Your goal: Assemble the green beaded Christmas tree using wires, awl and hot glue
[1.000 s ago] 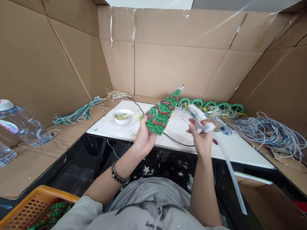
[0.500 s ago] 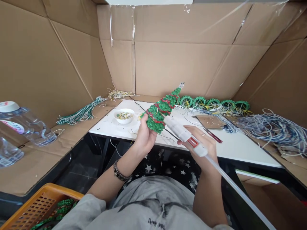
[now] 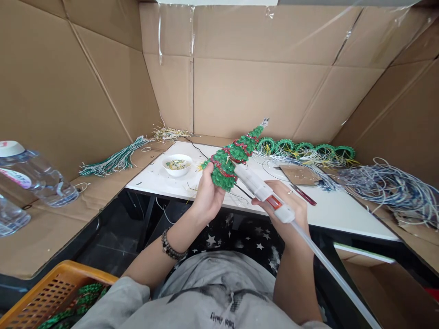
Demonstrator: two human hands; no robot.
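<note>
A small green Christmas tree (image 3: 242, 148) with red garland and a silvery tip leans up to the right above the table's front edge. My left hand (image 3: 210, 194) is closed around its lower left side. In my right hand (image 3: 286, 203) is a white hot glue gun (image 3: 255, 183), its nozzle end against or just in front of the tree's right side; I cannot tell if it touches. A long clear glue stick (image 3: 329, 262) sticks out of the gun's rear toward the lower right. My right fingers wrap the gun's handle, mostly hidden.
On the white table (image 3: 157, 180) stand a white bowl (image 3: 176, 171) of short wire bits, green rings (image 3: 303, 147) with wires, a cardboard piece (image 3: 298, 174) and dark red-handled tweezers or pliers (image 3: 305, 195). Wire bundles (image 3: 394, 189) lie right. Bottles (image 3: 37, 176) and an orange basket (image 3: 56, 283) are left.
The tree's tip has shifted slightly to the right. Both hands keep their grips, and the glue gun stays at the tree's side; the whole view has moved a little.
</note>
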